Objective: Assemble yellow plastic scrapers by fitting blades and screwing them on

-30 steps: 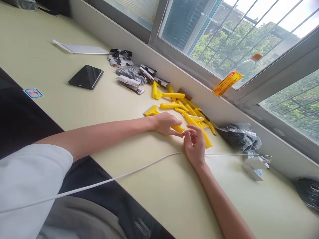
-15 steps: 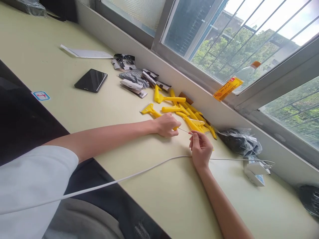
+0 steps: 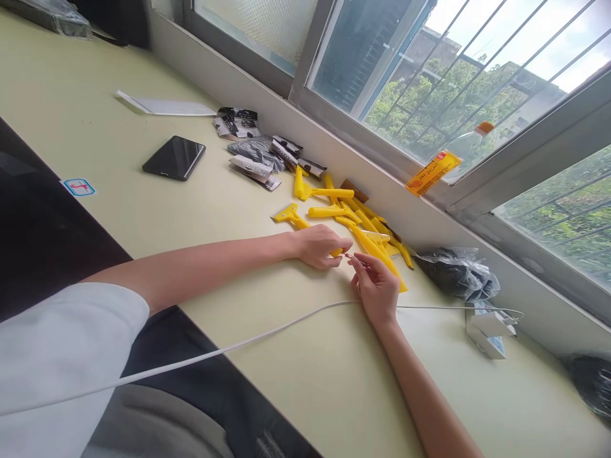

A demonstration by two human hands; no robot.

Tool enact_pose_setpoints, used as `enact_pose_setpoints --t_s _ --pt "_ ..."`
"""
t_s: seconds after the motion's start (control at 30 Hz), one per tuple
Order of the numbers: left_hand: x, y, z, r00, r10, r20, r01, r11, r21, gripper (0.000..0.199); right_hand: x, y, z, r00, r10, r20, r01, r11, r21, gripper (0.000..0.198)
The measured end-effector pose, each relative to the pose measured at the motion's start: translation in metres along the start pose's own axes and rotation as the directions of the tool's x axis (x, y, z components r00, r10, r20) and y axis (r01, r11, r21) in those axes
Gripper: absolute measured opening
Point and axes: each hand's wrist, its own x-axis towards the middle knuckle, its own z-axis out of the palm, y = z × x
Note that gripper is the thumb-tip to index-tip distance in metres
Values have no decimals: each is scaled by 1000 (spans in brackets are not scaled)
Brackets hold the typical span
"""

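Note:
My left hand (image 3: 319, 246) is closed around the handle of a yellow scraper (image 3: 287, 214). Its wide blade head sticks out on the far left side of the fist, and a bit of yellow handle shows at the fingertips. My right hand (image 3: 379, 287) pinches a small thin piece with a reddish tint (image 3: 349, 256) against that handle end; the fingers hide most of it, so its exact kind is unclear. Just beyond both hands lies a pile of yellow scrapers (image 3: 365, 222) along the wall.
A white cable (image 3: 286, 321) crosses under my right wrist toward a white charger box (image 3: 487, 331). Left of the pile are crumpled black-and-white packages (image 3: 258, 152), a black phone (image 3: 174, 158) and a white sheet (image 3: 167, 105). A black bundle in clear plastic (image 3: 458, 270) sits by the wall.
My right hand has moved left, close to my left hand. The thin metal shaft that showed between them is now hardly visible. The left hand keeps its hold on the scraper.

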Motion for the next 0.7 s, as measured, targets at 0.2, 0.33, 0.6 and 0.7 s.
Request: enact_pose_setpoints --t_s 0.2,0.33,0.6,0.7 --pt "0 -1 0 999 -30 19 30 1000 3 30 -1 -4 0 997 68 -26 -66 994 87 34" --pt "0 -1 -1 997 -59 44 59 998 2 27 -2 -8 -2 982 158 99 -173 972 158 36" --pt "2 -3 2 999 -43 17 43 999 6 26 0 -9 -4 972 221 85 -233 954 186 37" --pt "2 -4 3 999 -39 7 39 999 2 26 0 -9 -4 971 233 58 -239 954 178 38"
